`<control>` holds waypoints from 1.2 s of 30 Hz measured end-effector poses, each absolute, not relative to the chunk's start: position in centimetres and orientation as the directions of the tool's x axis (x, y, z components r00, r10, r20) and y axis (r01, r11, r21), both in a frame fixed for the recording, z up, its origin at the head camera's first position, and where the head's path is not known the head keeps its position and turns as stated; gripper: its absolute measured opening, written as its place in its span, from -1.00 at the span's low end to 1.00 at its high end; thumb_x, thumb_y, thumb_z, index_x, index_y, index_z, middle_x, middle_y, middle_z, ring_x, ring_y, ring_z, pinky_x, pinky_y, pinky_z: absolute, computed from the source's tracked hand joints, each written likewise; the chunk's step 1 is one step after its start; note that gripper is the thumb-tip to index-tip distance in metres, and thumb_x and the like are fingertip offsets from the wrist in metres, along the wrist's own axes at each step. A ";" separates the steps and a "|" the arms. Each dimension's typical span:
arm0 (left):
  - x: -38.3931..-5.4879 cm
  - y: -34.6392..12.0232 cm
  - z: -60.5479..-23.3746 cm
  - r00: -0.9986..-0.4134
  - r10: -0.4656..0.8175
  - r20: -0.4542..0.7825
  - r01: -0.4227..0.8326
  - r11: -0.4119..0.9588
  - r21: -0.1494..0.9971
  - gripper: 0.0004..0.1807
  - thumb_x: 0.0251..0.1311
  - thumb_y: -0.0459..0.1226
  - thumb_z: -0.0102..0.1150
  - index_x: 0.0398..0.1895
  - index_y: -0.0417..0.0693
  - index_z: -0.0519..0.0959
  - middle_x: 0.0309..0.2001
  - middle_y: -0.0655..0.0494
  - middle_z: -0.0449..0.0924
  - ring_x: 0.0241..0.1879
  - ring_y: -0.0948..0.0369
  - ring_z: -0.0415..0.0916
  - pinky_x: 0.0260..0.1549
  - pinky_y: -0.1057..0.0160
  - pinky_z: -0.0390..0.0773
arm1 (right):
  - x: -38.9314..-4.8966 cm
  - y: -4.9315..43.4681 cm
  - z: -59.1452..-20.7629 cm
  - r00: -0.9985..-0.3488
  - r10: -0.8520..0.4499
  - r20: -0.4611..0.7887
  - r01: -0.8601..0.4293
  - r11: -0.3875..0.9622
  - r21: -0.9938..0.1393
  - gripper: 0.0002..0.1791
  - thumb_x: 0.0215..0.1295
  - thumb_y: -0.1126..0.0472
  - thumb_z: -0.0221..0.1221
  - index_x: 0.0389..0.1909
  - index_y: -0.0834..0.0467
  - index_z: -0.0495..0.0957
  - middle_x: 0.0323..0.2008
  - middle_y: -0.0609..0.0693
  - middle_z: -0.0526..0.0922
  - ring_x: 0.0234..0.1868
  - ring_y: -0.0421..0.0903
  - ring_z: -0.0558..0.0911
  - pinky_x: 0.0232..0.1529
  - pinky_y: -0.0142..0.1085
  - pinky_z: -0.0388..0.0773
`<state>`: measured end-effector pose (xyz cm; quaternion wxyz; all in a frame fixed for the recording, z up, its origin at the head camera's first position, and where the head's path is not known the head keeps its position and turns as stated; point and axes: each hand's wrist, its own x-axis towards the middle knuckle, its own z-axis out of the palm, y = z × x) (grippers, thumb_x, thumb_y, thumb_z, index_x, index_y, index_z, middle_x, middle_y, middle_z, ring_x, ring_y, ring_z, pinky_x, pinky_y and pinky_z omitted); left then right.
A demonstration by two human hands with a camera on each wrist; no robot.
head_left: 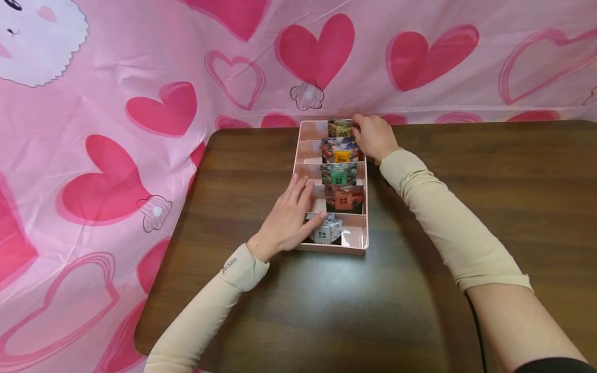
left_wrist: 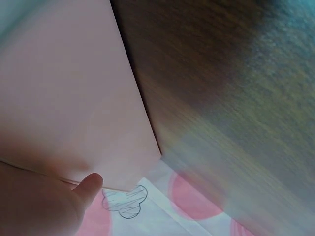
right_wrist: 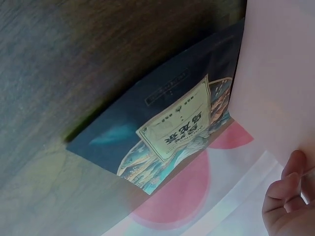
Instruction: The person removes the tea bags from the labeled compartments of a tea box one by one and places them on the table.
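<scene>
A pink divided tray (head_left: 355, 235) holds tea packets standing one behind another in its compartments. My left hand (head_left: 286, 220) lies across its left rim with fingers extended, the thumb above a white packet (head_left: 326, 230) in the nearest compartment. At the far right corner, my right hand (head_left: 374, 135) pinches the right edge of a yellow-green tea packet (head_left: 339, 128) in the rearmost compartment; its fingertips are partly hidden. Curled fingers (right_wrist: 288, 191) show by the tray's edge in the right wrist view. In the left wrist view, a fingertip (left_wrist: 91, 186) touches the tray's top edge.
A dark blue packet (right_wrist: 172, 113) with a pale label lies on the brown table (head_left: 298, 321) beside the tray's right wall, mostly under my right wrist. A pink heart-print cloth (head_left: 261, 31) hangs behind and left of the table. A black cable (head_left: 477, 326) runs below my right arm.
</scene>
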<state>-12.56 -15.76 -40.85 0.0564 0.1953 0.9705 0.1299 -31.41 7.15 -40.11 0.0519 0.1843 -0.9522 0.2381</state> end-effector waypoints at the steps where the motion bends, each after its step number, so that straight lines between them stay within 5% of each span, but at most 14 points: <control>1: -12.6 -15.8 -40.9 -0.917 0.394 -0.056 0.365 0.889 0.275 -0.07 0.33 0.34 -0.44 0.54 -0.10 -0.09 0.56 -0.05 -0.16 0.56 0.08 -0.48 0.48 0.01 -0.05 | -31.4 7.1 -40.1 -0.927 -0.324 0.189 -0.375 0.818 -0.436 -0.74 0.43 0.19 -0.01 -0.03 0.24 0.52 -0.12 0.28 0.65 -0.09 0.29 0.59 0.04 0.13 0.46; 36: -12.6 -15.8 -40.9 -0.917 0.395 -0.046 0.367 0.886 0.284 -0.08 0.34 0.33 -0.43 0.54 -0.10 -0.10 0.55 -0.07 -0.13 0.56 0.08 -0.46 0.47 0.00 -0.01 | -30.8 7.6 -39.8 -0.923 -0.327 0.206 -0.386 0.791 -0.474 -0.71 0.47 0.18 -0.05 0.04 0.22 0.50 -0.08 0.23 0.65 -0.07 0.24 0.59 0.06 0.12 0.47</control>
